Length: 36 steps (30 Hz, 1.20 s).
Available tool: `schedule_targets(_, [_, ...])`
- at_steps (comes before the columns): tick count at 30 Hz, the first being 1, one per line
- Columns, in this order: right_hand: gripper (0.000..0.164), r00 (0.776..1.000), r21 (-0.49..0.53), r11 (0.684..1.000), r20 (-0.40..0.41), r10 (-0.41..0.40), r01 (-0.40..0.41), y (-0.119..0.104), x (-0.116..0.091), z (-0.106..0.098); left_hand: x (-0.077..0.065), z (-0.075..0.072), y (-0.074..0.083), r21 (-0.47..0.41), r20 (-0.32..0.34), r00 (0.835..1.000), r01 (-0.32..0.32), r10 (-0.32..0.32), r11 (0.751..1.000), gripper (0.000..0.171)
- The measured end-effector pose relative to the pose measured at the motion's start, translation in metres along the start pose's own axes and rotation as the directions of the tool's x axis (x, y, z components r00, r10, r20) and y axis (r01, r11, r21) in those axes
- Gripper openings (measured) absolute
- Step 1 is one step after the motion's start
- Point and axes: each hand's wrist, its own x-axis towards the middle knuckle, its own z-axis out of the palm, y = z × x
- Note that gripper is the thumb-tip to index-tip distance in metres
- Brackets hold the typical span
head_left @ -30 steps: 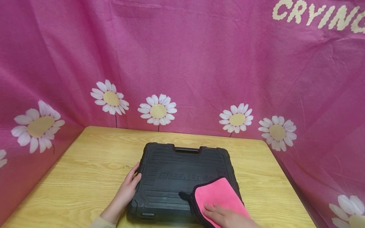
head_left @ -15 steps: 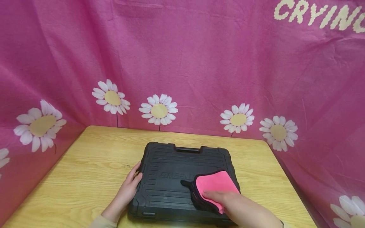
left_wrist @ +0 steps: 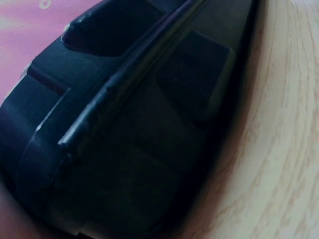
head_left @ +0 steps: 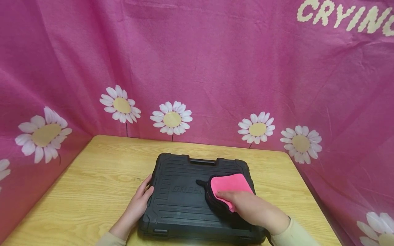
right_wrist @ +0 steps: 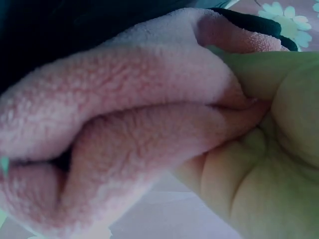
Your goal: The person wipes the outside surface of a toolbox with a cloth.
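Observation:
A black hard plastic tool case (head_left: 178, 205) lies flat and closed on the wooden table, with raised lettering on its lid. Along its left side rests my left hand (head_left: 139, 201), thumb and fingers touching the edge. The left wrist view shows the case's dark side (left_wrist: 149, 124) up close. My right hand (head_left: 250, 205) grips a folded pink cloth (head_left: 231, 182) with black trim over the right half of the lid, hiding part of the lettering. In the right wrist view the plush cloth (right_wrist: 139, 119) is bunched and pinched between thumb and fingers.
The light wood table (head_left: 104, 171) extends on both sides of the case. A pink curtain (head_left: 209, 75) printed with daisies hangs behind and at the sides. The case's carrying handle (head_left: 202, 162) faces the far edge.
My right hand has slid the pink cloth up the lid, away from the near edge, and now grips it bunched rather than lying flat on it. The left hand and case stay put.

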Motion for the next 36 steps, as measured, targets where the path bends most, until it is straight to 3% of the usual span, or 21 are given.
schedule_targets(3, [0.051,0.999,-0.065,0.997,-0.027,-0.043,0.041,0.002,0.005,-0.003,-0.001,0.0,0.0,0.002,-0.003,1.0,-0.015,0.015,1.0,0.059])
schedule_targets(13, [0.052,0.99,-0.205,0.976,-0.105,-0.092,0.069,0.014,0.027,-0.008,-0.002,-0.001,-0.002,0.012,-0.011,1.0,-0.023,0.023,1.0,0.059])
schedule_targets(20, [0.052,0.986,-0.194,0.98,-0.144,-0.079,0.05,0.021,0.036,-0.012,-0.001,-0.001,0.0,0.021,-0.004,1.0,0.007,-0.007,1.0,0.059])
schedule_targets(27, [0.048,0.969,-0.248,0.962,-0.185,-0.165,0.116,0.028,0.043,-0.013,-0.001,-0.001,0.001,0.024,-0.01,1.0,0.025,-0.024,0.999,0.059])
schedule_targets(36, [0.048,0.969,-0.231,0.969,-0.208,-0.133,0.084,0.034,0.05,-0.011,-0.002,0.001,-0.001,0.029,-0.022,1.0,-0.011,0.012,1.0,0.059])
